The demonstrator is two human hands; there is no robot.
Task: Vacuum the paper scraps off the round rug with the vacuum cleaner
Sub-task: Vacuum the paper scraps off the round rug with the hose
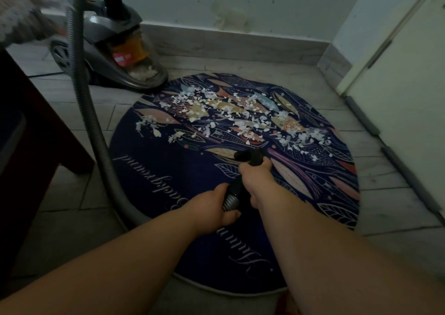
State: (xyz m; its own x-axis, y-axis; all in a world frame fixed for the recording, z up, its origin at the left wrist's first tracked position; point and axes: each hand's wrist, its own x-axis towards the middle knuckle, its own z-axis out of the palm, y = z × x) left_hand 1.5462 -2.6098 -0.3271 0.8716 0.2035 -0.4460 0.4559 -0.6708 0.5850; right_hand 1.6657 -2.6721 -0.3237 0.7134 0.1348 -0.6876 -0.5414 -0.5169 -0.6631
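Left hand and right hand, both curled tight around the vacuum hose end

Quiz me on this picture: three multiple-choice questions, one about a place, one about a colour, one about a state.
1. Where on the rug do the scraps lie? A) near half B) far half C) none left
2. The rug is mainly: A) red B) white C) dark blue
3. The left hand and right hand: A) both grip the hose B) one hangs free C) both lie flat

Answers: 1B, the scraps spread beyond the hands; 2C, dark blue shows behind the fish pattern; 3A, both hands curl round the hose end.
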